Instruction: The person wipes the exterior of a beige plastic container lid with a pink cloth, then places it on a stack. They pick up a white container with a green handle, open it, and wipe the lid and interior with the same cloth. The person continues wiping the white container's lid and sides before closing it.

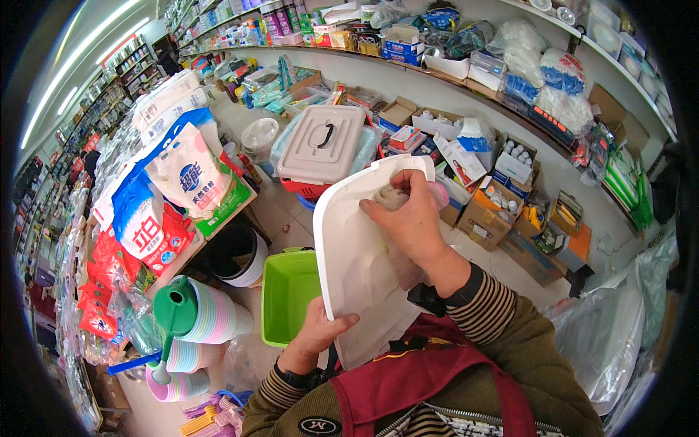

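Note:
A white plastic storage-box lid [355,273] is tilted up in front of my chest, its shallow inner side towards me. Its lower left rim is gripped by my left hand [325,328], thumb over the edge. Across the upper part of the lid, my right hand [420,218] pinches a greyish, dirty-looking cloth [389,198] against the surface. More of this cloth hangs below the palm, and a pink bit shows beyond the fingers. Just behind the lid's left edge stands a bright green plastic bin [289,295], partly hidden by it.
A beige lidded storage box [322,142] with a black handle sits ahead. Detergent bags [188,175] rest on a stand to the left, near stacked pastel buckets [218,311] and a green watering can [176,306]. Cartons of bottles [491,202] line the floor at right below a loaded shelf.

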Action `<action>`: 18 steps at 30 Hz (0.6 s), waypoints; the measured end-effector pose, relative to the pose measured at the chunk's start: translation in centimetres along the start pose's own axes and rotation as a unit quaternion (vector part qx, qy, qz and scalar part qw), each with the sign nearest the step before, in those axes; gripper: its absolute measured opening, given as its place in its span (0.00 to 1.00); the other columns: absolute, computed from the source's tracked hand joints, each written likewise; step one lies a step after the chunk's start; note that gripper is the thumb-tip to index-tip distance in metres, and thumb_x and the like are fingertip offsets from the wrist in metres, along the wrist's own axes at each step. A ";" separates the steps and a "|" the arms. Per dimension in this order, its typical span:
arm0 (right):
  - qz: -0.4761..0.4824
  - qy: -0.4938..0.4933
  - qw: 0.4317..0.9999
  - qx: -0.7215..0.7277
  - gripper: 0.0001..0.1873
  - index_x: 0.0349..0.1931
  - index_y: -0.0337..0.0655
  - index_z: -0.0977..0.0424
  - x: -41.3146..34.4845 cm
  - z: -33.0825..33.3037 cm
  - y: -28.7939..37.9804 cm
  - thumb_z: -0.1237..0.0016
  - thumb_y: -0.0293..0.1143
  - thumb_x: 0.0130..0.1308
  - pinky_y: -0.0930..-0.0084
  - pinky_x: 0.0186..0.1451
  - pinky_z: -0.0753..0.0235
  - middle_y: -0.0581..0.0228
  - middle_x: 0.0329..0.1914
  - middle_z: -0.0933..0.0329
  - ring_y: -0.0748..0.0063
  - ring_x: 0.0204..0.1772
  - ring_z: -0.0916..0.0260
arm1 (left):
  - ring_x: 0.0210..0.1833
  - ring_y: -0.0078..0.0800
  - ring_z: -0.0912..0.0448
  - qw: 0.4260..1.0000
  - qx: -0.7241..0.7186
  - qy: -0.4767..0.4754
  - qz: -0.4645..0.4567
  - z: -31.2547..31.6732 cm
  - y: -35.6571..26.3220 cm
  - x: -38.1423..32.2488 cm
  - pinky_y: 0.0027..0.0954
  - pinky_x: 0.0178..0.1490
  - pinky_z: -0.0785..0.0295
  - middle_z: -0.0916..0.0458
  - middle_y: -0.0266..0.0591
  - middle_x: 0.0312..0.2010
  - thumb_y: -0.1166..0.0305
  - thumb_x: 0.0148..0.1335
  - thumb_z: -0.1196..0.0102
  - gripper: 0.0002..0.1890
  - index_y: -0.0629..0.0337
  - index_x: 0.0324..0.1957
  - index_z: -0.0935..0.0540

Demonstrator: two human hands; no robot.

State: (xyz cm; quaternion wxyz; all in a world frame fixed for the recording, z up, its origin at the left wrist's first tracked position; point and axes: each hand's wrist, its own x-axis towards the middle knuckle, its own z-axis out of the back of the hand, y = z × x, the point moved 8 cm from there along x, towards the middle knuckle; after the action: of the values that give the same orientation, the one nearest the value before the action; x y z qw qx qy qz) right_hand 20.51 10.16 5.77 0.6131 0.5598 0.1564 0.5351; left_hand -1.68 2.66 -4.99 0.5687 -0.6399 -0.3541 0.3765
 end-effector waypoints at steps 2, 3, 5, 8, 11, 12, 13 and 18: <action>0.002 0.008 1.000 -0.016 0.34 0.48 0.37 0.32 0.1 0.0 -0.2 0.27 0.44 0.46 0.62 0.51 0.23 0.57 0.43 0.24 0.57 0.47 0.23 | 0.47 0.26 0.22 1.000 -0.022 0.015 -0.009 -0.5 -0.6 0.0 0.32 0.54 0.26 0.16 0.38 0.45 0.71 0.54 0.36 0.24 0.68 0.55 0.20; 0.000 0.014 1.000 -0.026 0.35 0.48 0.37 0.32 0.2 0.0 -0.4 0.27 0.44 0.46 0.62 0.51 0.23 0.57 0.43 0.24 0.57 0.47 0.23 | 0.48 0.27 0.22 0.999 -0.026 0.023 -0.001 -0.7 -0.6 0.0 0.32 0.54 0.26 0.16 0.38 0.46 0.71 0.54 0.36 0.24 0.67 0.55 0.20; -0.003 0.018 0.999 -0.042 0.35 0.48 0.38 0.33 0.3 0.1 -0.5 0.28 0.44 0.47 0.63 0.51 0.23 0.57 0.43 0.24 0.58 0.47 0.23 | 0.48 0.27 0.21 0.999 -0.019 0.029 0.000 -0.8 -0.8 0.1 0.33 0.55 0.26 0.16 0.38 0.46 0.71 0.54 0.36 0.25 0.67 0.56 0.20; 0.010 0.020 0.999 -0.030 0.34 0.49 0.38 0.33 0.2 0.4 0.0 0.28 0.43 0.47 0.63 0.52 0.23 0.57 0.43 0.24 0.57 0.47 0.23 | 0.48 0.27 0.21 0.999 0.021 0.027 -0.001 -0.6 -0.7 0.1 0.33 0.55 0.26 0.16 0.38 0.47 0.70 0.54 0.36 0.25 0.67 0.56 0.20; 0.022 0.022 0.999 -0.023 0.32 0.49 0.38 0.33 0.0 0.2 0.4 0.30 0.41 0.48 0.63 0.52 0.23 0.57 0.43 0.24 0.58 0.47 0.23 | 0.48 0.27 0.21 0.999 0.009 0.032 -0.009 -0.5 -0.6 0.1 0.33 0.56 0.26 0.16 0.38 0.47 0.70 0.54 0.36 0.25 0.67 0.55 0.20; 0.022 0.024 0.999 -0.024 0.32 0.49 0.38 0.33 -0.1 0.1 0.3 0.31 0.40 0.49 0.64 0.52 0.23 0.57 0.43 0.24 0.58 0.47 0.23 | 0.48 0.27 0.21 0.999 0.001 0.036 -0.001 -0.5 -0.4 0.1 0.33 0.56 0.26 0.16 0.38 0.47 0.70 0.54 0.36 0.25 0.67 0.56 0.20; 0.014 0.030 0.999 -0.032 0.31 0.49 0.38 0.33 -0.1 -0.2 0.0 0.32 0.39 0.49 0.64 0.52 0.23 0.57 0.43 0.24 0.59 0.47 0.24 | 0.49 0.27 0.22 0.999 0.002 0.038 0.000 -0.5 -0.3 0.1 0.33 0.56 0.26 0.16 0.38 0.47 0.69 0.54 0.36 0.25 0.67 0.56 0.20; -0.060 0.032 0.995 -0.070 0.26 0.47 0.38 0.33 0.6 -0.7 -2.3 0.35 0.36 0.51 0.64 0.52 0.23 0.58 0.43 0.24 0.59 0.46 0.24 | 0.50 0.27 0.22 1.000 -0.018 0.025 -0.004 0.0 0.0 0.0 0.33 0.56 0.27 0.17 0.38 0.48 0.68 0.55 0.36 0.26 0.68 0.56 0.21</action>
State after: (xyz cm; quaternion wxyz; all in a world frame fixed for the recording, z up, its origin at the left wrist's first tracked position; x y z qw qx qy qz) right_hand 21.23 11.49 3.85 0.6765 0.4872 0.1714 0.5250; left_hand -1.69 2.69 -4.99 0.5673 -0.6576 -0.3494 0.3515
